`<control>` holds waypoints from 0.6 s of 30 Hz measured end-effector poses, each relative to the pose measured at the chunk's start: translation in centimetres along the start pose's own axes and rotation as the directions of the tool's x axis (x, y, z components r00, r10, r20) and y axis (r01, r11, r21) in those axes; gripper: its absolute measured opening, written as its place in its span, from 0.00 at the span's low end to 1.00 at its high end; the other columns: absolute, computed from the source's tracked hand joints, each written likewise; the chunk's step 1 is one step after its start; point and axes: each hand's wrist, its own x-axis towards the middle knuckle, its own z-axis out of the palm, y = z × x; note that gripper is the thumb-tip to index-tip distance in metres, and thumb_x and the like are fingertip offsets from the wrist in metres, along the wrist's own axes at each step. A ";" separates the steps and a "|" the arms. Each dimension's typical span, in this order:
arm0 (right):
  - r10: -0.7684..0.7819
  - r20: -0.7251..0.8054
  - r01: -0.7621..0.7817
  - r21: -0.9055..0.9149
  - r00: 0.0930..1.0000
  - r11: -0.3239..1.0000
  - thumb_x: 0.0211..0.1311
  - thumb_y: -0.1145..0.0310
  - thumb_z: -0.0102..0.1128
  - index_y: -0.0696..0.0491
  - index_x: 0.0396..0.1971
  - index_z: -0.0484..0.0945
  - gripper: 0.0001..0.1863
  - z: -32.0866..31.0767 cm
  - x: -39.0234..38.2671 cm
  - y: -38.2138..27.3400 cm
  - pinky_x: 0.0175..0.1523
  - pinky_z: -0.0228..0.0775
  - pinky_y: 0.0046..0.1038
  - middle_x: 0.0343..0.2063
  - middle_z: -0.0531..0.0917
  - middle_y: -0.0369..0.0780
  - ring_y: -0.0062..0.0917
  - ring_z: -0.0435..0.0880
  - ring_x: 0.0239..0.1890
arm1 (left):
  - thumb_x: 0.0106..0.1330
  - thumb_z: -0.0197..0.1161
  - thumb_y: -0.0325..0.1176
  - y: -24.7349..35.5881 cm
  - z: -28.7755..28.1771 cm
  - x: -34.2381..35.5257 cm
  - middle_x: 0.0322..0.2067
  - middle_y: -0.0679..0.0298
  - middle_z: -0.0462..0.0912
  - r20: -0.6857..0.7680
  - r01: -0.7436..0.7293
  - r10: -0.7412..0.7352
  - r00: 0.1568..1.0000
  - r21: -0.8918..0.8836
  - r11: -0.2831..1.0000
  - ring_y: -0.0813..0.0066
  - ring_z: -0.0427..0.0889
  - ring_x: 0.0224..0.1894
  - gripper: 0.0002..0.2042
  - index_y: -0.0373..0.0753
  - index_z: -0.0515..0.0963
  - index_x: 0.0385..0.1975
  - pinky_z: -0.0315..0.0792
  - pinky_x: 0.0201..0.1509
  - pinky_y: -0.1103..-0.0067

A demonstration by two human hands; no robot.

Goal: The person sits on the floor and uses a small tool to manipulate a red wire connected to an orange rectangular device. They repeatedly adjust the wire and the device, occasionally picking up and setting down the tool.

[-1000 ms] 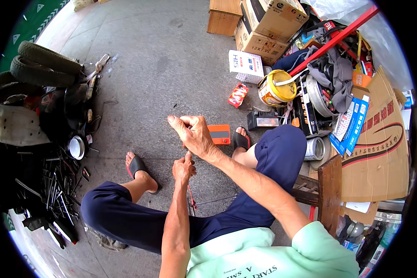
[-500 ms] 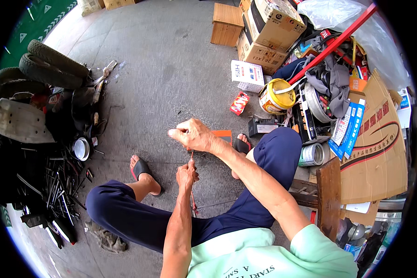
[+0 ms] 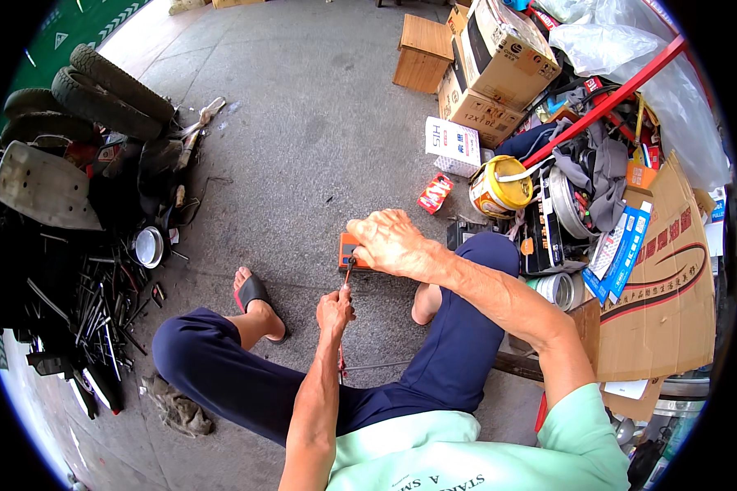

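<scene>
My left hand is closed round a thin reddish cable, which sticks up from its fingers; a red strand hangs below the hand. Above it, my right hand is bent over with its fingers curled. The cable's upper end meets a small dark piece at the right fingertips, and what those fingers grip is hidden from view. Behind and beneath the right hand lies an orange box-shaped device with a dark face, on the ground between my feet and partly covered by the hand.
Dark tyres and a heap of metal rods lie at left. On the right are cartons, a yellow-lidded bucket, a small red box, a slanting red bar and a flattened cardboard sheet.
My right hand has moved to the right over the orange device, uncovering its left part. The left hand stays low on the cable. The whole view has shifted slightly.
</scene>
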 end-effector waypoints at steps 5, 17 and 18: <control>-0.091 -0.165 0.091 -0.007 0.982 0.996 0.50 0.74 0.55 0.51 0.33 0.71 0.09 1.4 0.7 -0.8 0.40 0.67 0.40 0.26 0.74 0.43 0.40 0.77 0.34 | 0.63 0.52 0.51 -0.3 0.0 -0.1 0.14 0.62 0.77 0.019 -0.056 0.057 0.998 -0.048 0.997 0.75 0.78 0.16 0.24 0.33 0.77 0.21 0.73 0.23 0.78; 0.036 -0.027 -0.037 -0.029 0.999 0.999 0.53 0.68 0.56 0.57 0.33 0.69 0.11 0.2 0.2 -0.5 0.36 0.70 0.39 0.25 0.77 0.45 0.41 0.80 0.30 | 0.64 0.52 0.48 1.0 0.2 -0.9 0.13 0.58 0.76 0.160 0.091 -0.052 0.986 -0.248 0.964 0.71 0.77 0.13 0.25 0.29 0.76 0.20 0.69 0.15 0.79; 0.005 -0.062 -0.006 -0.011 0.998 1.000 0.53 0.68 0.56 0.57 0.33 0.69 0.11 0.3 0.1 -0.4 0.35 0.70 0.39 0.25 0.77 0.45 0.41 0.80 0.30 | 0.64 0.52 0.48 1.4 0.2 -1.1 0.13 0.58 0.77 0.179 0.111 -0.062 0.982 -0.275 0.955 0.71 0.77 0.13 0.24 0.28 0.76 0.20 0.68 0.14 0.79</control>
